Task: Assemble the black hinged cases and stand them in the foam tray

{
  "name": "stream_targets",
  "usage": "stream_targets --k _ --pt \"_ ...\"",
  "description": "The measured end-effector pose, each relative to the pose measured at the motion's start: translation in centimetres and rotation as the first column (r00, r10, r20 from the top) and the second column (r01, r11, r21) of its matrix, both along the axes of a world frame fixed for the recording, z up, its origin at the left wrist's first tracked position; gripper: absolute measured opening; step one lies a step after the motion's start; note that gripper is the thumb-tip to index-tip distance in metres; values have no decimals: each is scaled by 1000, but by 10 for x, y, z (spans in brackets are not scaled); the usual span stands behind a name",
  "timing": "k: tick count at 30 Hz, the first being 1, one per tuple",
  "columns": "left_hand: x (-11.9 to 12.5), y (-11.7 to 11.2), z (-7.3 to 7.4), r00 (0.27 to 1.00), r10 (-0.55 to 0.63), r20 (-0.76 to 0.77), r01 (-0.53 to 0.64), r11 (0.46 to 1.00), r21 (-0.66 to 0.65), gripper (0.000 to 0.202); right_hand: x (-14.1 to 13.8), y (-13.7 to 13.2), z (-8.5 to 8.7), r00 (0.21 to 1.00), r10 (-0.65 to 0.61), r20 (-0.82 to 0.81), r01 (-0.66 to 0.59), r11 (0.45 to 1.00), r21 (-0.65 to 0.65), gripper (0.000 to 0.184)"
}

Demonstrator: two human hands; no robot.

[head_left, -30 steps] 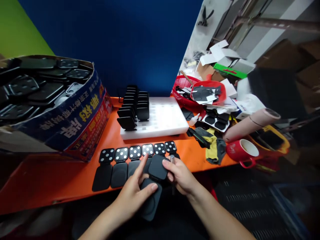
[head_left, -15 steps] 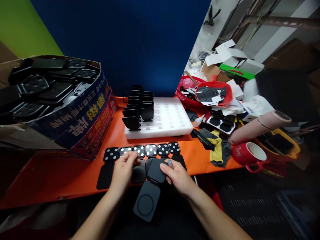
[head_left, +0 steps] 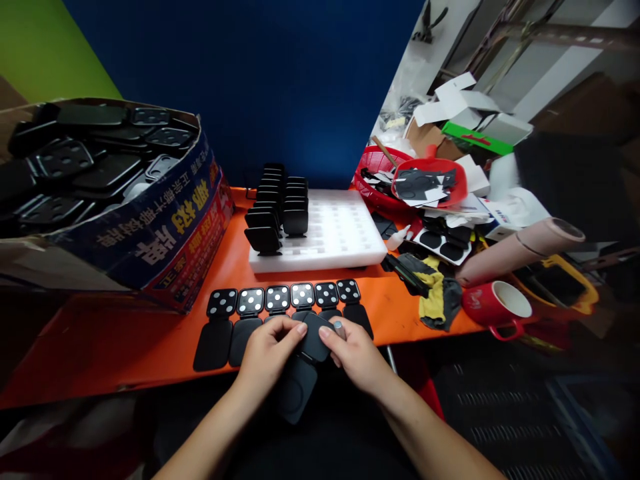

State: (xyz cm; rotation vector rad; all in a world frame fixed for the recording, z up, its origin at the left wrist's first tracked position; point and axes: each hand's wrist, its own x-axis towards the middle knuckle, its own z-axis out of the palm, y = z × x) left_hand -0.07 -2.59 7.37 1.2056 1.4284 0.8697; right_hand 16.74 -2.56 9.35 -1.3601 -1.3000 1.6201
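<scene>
Between my hands, just over the table's front edge, is a black folding charger (head_left: 296, 392) made of hinged square panels, a faint ring on the lower one. My left hand (head_left: 270, 347) pinches the left edge of its upper panel with thumb and fingers. My right hand (head_left: 353, 347) grips the right edge of that same panel, and a short grey cylinder (head_left: 339, 329) sticks up from its fingers. Behind my hands several opened black pieces lie in a row, their upper squares (head_left: 303, 295) dotted with pale discs. My hands cover some of their lower panels (head_left: 213, 345).
A white foam tray (head_left: 345, 230) holds upright black pieces (head_left: 295, 217). At left stands a carton (head_left: 185, 247) full of black parts. To the right are a yellow-grey glove (head_left: 434, 297), a red mug (head_left: 495, 308), a pink tumbler (head_left: 520, 252) and red baskets (head_left: 367, 190).
My left hand has moved right and down from over the row and now pinches the charger's upper panel. The lower panel has swung slightly up. My right hand keeps its grip.
</scene>
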Motion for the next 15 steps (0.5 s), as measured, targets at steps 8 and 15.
stream_targets --k 8,15 --pt "-10 -1 2 989 148 14 -148 988 32 32 4 -1 -4 997 -37 -74 33 997 -64 40" --pt "-18 -26 -5 907 -335 256 394 889 -234 36 30 -5 0 985 55 -162 -84 980 -179 39"
